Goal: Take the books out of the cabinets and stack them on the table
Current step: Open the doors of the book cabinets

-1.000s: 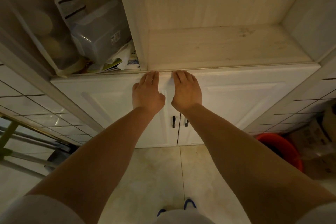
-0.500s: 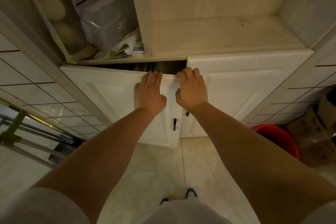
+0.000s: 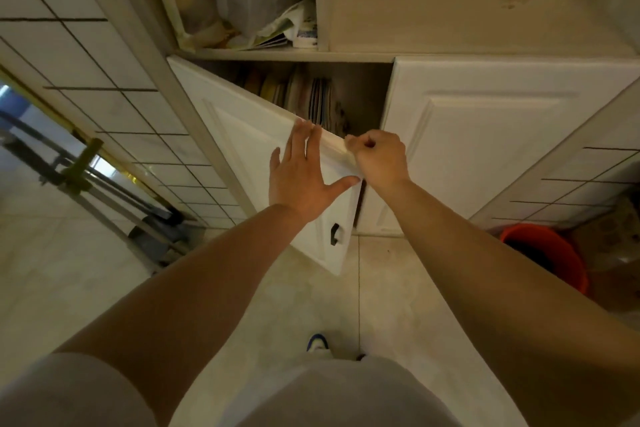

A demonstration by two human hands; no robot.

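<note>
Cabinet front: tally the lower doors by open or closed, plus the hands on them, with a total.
Open lower door: 1
Closed lower door: 1
Hands on the open door: 2, left hand and right hand
Total: 4

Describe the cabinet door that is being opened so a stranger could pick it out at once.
Start at the white lower cabinet under the open shelf. Of its two panelled doors, take the left door, swung outward with a row of upright books showing behind it. The left hand rests on its face and the right hand grips its top corner; the right door is shut.
</note>
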